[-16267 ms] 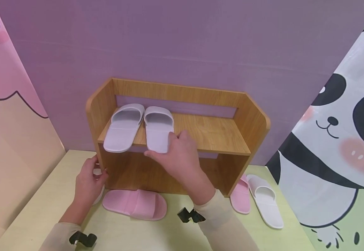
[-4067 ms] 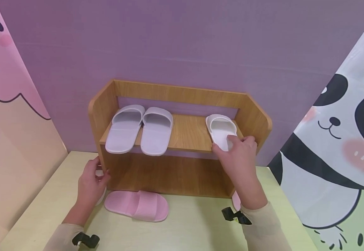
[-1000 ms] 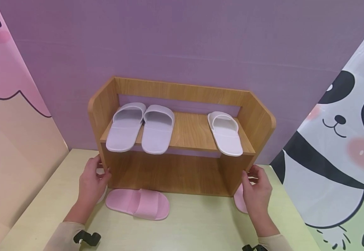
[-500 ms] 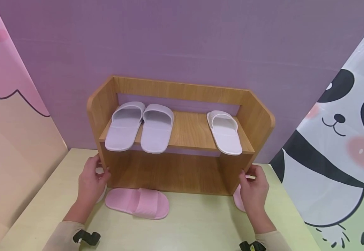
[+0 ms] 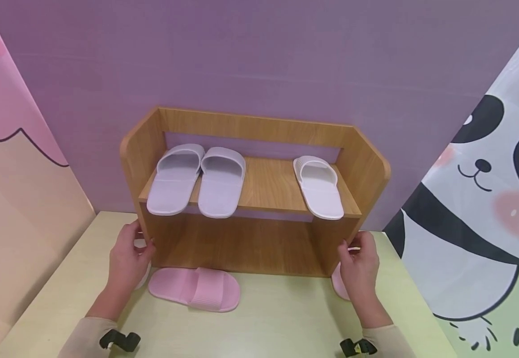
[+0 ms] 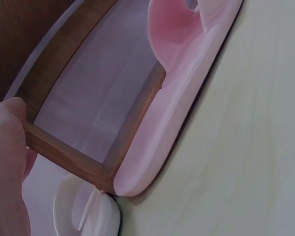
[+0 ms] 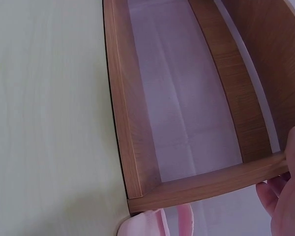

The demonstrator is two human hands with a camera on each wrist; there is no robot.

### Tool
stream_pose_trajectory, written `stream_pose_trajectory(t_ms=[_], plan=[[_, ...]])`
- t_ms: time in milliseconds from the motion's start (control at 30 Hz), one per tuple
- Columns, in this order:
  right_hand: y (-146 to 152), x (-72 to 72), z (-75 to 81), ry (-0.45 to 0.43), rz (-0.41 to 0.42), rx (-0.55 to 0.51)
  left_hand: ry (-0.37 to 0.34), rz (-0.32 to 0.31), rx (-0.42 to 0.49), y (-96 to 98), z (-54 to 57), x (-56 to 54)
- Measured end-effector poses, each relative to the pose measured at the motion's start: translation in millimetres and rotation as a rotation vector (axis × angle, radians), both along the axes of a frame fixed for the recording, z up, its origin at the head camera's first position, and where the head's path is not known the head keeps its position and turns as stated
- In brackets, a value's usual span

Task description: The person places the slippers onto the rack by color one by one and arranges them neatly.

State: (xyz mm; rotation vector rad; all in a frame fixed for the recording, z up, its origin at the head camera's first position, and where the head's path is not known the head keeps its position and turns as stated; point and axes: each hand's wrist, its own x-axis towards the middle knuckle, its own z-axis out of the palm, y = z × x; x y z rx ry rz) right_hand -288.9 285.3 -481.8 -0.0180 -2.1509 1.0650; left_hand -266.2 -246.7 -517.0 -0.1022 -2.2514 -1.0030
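A two-tier wooden shoe rack (image 5: 264, 186) stands against the purple wall. My left hand (image 5: 127, 261) pinches the front edge of its left side panel, thumb inside. On the right panel's front edge, my right hand (image 5: 361, 266) holds on the same way. Two pale lavender slippers (image 5: 174, 184) sit side by side at the upper shelf's left, toes to the back. A white slipper (image 5: 319, 191) lies at that shelf's right end. In front of the rack lies a pink slipper (image 5: 194, 289), sideways. Another pink slipper (image 5: 340, 283) is partly hidden behind my right hand.
A white slipper (image 6: 101, 216) stands beside the rack's left side, mostly hidden by my left hand in the head view. All of this rests on a pale wooden table (image 5: 277, 318). A panda-print panel (image 5: 478, 199) borders the right side.
The white slipper from the table's right side went onto the upper shelf in my right hand, which then let go and took the right panel. My left hand stayed on the rack.
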Motion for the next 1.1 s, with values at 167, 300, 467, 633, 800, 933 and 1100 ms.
stream_pose_trajectory(t_ms=[167,300,467,633,800,933,1100], plan=[[-0.8,-0.1,0.7,-0.008,-0.008,-0.008,-0.008,-0.023,-0.013,-2.0,2.7,1.8],[-0.9,-1.5,-0.6,0.002,-0.009,-0.006,-0.027,-0.041,-0.014,-4.8,5.7,3.0],[-0.6,-3.2,-1.8,0.017,-0.003,-0.004,-0.059,-0.08,-0.013,-8.7,11.6,5.3],[-1.3,-4.2,-2.8,0.021,-0.002,-0.009,-0.08,-0.096,-0.023,-12.0,14.7,7.4],[-1.2,-3.7,-3.0,0.02,0.005,-0.002,-0.098,-0.114,-0.003,-14.7,20.4,11.7],[-0.3,-3.4,-3.1,0.03,0.012,0.001,-0.129,-0.125,-0.025,-17.7,28.5,16.1],[0.5,-3.4,-2.6,0.037,0.015,-0.002,-0.172,-0.125,-0.069,-22.7,32.2,18.3]])
